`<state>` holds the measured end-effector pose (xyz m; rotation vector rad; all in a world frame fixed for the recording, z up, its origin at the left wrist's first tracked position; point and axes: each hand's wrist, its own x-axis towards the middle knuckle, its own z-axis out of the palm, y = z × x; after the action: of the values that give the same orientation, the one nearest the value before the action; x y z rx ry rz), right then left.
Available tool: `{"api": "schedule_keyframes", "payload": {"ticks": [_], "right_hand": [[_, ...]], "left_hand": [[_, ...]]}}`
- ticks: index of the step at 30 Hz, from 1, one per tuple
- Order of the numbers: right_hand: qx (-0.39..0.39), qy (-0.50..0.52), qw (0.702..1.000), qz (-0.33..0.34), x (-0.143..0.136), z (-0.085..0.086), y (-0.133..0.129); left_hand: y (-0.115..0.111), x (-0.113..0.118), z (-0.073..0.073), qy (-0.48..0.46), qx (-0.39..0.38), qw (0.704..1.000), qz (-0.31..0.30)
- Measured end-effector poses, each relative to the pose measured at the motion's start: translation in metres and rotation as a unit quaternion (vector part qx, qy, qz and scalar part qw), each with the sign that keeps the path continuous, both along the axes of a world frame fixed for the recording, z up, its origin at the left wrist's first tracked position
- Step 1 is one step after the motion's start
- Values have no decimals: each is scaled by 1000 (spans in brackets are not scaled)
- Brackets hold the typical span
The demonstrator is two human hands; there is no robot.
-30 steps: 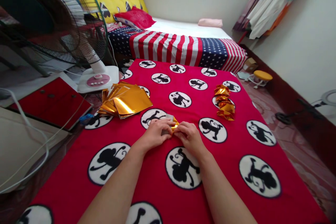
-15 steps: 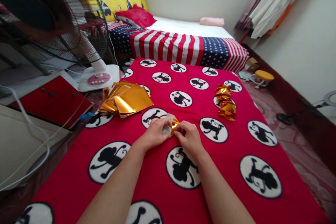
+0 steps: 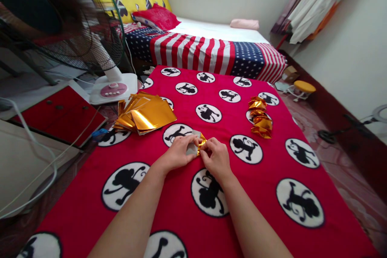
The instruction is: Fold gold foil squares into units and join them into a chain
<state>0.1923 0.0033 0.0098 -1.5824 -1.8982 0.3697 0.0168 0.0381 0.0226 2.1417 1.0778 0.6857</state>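
Between my two hands is a small piece of gold foil paper (image 3: 202,141), partly folded, its pale grey back showing on the left. My left hand (image 3: 181,151) pinches its left part with thumb and fingers. The fingertips of my right hand (image 3: 216,156) are closed on its right edge. Beyond my left hand, a fanned stack of flat gold sheets (image 3: 154,115) lies on the red cloth (image 3: 187,107) with monkey prints. Several folded gold pieces (image 3: 260,117) form a row at the right.
A standing fan (image 3: 113,86) is at the left, beside a red panel (image 3: 60,113) and white cables. A bed (image 3: 196,54) with a flag-patterned cover is at the back. A yellow stool (image 3: 304,86) stands on the floor at right.
My right hand has shifted very slightly at the foil paper. The stack and the folded row have not moved.
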Motion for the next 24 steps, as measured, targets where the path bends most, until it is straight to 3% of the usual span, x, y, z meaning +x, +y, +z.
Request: {"api": "schedule_keyframes", "payload": {"ticks": [9,24], "right_hand": [[1,-21,1000,-9,-2,1,-1],[3,-17,1000,-6,-2,2,-2]], "left_hand": [[0,5,-1,-15,-25,999,33],[-1,10,-6,-9,5,999,52]]}}
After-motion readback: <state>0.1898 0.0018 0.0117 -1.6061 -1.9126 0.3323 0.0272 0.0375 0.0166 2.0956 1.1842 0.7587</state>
